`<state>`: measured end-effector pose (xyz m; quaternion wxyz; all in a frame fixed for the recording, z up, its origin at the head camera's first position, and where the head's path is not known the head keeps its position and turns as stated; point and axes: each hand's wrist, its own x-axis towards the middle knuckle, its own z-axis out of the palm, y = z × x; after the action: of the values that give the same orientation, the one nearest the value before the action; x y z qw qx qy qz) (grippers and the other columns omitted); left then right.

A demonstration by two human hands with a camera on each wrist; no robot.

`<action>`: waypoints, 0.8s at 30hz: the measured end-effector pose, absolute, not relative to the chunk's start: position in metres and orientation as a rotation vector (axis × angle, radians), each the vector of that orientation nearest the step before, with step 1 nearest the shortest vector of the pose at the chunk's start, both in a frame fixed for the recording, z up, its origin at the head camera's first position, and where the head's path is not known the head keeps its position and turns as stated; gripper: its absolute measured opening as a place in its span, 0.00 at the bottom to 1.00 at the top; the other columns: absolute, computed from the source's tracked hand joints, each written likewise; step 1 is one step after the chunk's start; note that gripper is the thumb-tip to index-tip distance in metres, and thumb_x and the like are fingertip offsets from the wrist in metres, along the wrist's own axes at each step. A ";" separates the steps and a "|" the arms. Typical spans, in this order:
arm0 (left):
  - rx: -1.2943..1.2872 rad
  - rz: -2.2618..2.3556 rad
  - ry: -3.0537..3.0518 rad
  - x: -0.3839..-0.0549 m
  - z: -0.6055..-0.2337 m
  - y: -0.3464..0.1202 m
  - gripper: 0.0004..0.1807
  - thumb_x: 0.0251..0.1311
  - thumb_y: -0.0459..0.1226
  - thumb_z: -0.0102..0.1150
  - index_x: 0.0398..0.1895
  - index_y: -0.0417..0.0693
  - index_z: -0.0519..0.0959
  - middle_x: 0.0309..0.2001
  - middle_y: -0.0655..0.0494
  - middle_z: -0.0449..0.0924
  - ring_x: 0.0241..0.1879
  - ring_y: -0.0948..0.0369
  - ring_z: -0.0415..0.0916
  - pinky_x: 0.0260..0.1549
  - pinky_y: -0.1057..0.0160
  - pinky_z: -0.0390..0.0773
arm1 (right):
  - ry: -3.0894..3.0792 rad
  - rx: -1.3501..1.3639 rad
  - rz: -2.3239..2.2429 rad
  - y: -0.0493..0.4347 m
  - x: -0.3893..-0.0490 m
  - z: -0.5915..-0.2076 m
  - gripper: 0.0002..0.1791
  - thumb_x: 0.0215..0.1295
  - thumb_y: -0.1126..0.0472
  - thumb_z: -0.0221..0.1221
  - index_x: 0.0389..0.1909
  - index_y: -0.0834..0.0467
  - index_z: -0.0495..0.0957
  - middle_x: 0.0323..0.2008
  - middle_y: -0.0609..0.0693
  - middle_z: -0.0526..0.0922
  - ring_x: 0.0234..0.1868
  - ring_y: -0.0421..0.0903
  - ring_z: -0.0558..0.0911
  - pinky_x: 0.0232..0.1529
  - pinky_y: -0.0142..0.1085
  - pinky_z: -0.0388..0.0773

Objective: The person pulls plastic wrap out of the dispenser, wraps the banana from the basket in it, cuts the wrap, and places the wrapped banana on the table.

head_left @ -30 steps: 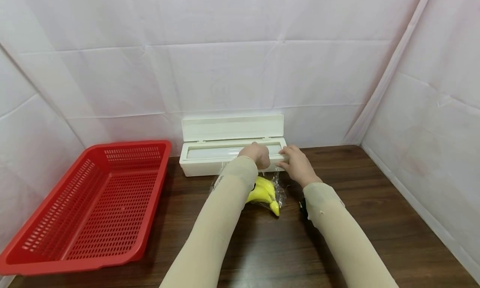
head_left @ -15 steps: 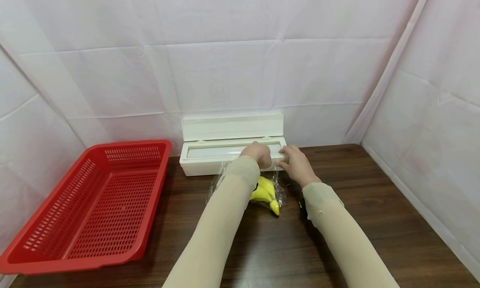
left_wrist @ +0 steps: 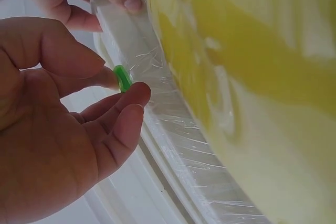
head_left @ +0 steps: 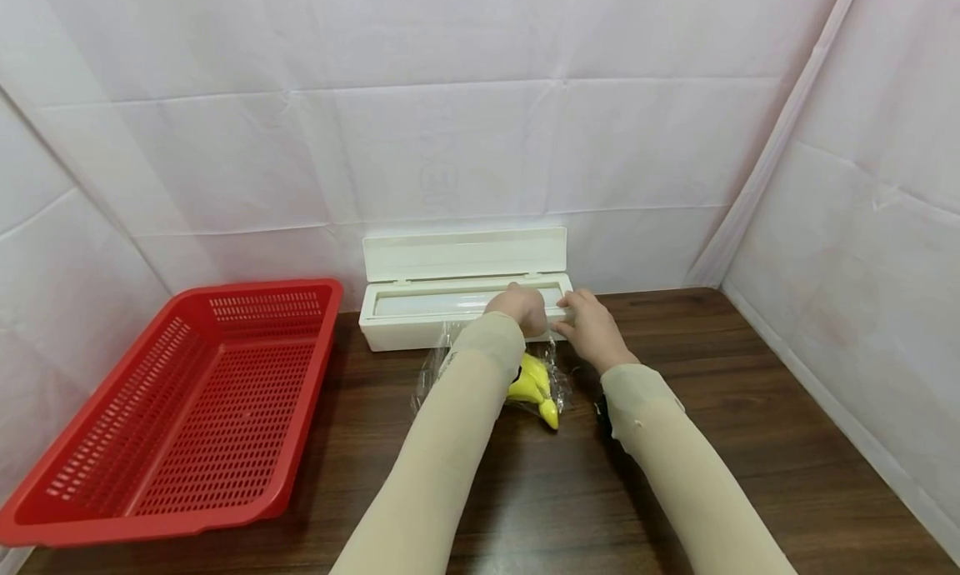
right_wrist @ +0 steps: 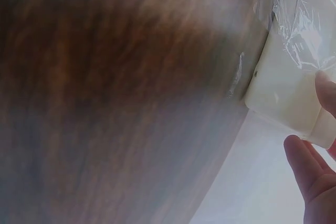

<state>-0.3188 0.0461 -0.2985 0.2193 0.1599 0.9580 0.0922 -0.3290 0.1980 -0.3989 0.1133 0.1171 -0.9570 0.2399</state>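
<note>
A white cling film box (head_left: 405,337) stands against the back wall with its lid raised. My left hand (head_left: 527,312) is over its front edge. In the left wrist view, thumb and forefinger pinch a small green slide cutter (left_wrist: 122,78) on that edge. My right hand (head_left: 592,329) grips the box's right end, thumb on the front wall. Clear cling film (head_left: 431,375) hangs from the front edge down to the table. Yellow bananas (head_left: 534,382) lie on the table before the box, among the film, partly hidden behind my left forearm. They look large and shiny in the left wrist view.
A red perforated plastic basket (head_left: 247,508) stands at the left on the dark wooden table (head_left: 555,492). White cloth walls (head_left: 465,150) enclose the back and both sides.
My left hand has slid slightly to the right along the box's front edge. The right hand keeps its place on the box's end. The bananas lie where they were.
</note>
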 end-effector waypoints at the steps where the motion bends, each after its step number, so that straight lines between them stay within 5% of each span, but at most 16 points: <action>1: 0.435 0.258 2.648 -0.319 -0.299 0.047 0.15 0.62 0.33 0.44 0.46 0.42 0.79 0.71 0.38 0.49 0.37 0.57 0.68 0.17 0.69 0.65 | -2.809 0.341 0.706 0.198 -0.329 -0.398 0.18 0.61 0.57 0.62 0.49 0.60 0.72 0.50 0.56 0.71 0.46 0.55 0.78 0.46 0.47 0.76; 9: 0.411 0.269 2.631 -0.321 -0.301 0.053 0.18 0.64 0.32 0.43 0.52 0.41 0.78 0.74 0.36 0.37 0.19 0.64 0.59 0.14 0.70 0.62 | -2.806 0.344 0.703 0.197 -0.327 -0.396 0.18 0.61 0.58 0.62 0.48 0.61 0.73 0.49 0.56 0.71 0.46 0.55 0.79 0.46 0.46 0.77; 14: 0.447 0.257 2.657 -0.317 -0.298 0.052 0.14 0.64 0.35 0.45 0.43 0.42 0.81 0.72 0.36 0.44 0.27 0.60 0.65 0.17 0.69 0.65 | -2.804 0.345 0.700 0.197 -0.326 -0.396 0.18 0.61 0.59 0.62 0.49 0.61 0.73 0.49 0.57 0.72 0.46 0.56 0.78 0.47 0.48 0.76; 24: 0.477 0.223 2.674 -0.317 -0.299 0.056 0.14 0.64 0.35 0.44 0.45 0.43 0.80 0.72 0.36 0.47 0.45 0.54 0.69 0.20 0.69 0.66 | -2.797 0.337 0.689 0.195 -0.325 -0.396 0.17 0.61 0.60 0.62 0.49 0.61 0.73 0.50 0.57 0.72 0.45 0.56 0.78 0.46 0.47 0.76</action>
<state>-0.3173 0.0562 -0.2986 0.2066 0.1713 0.9600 0.0801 -0.3248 0.1951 -0.3958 0.1204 0.1152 -0.9574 0.2357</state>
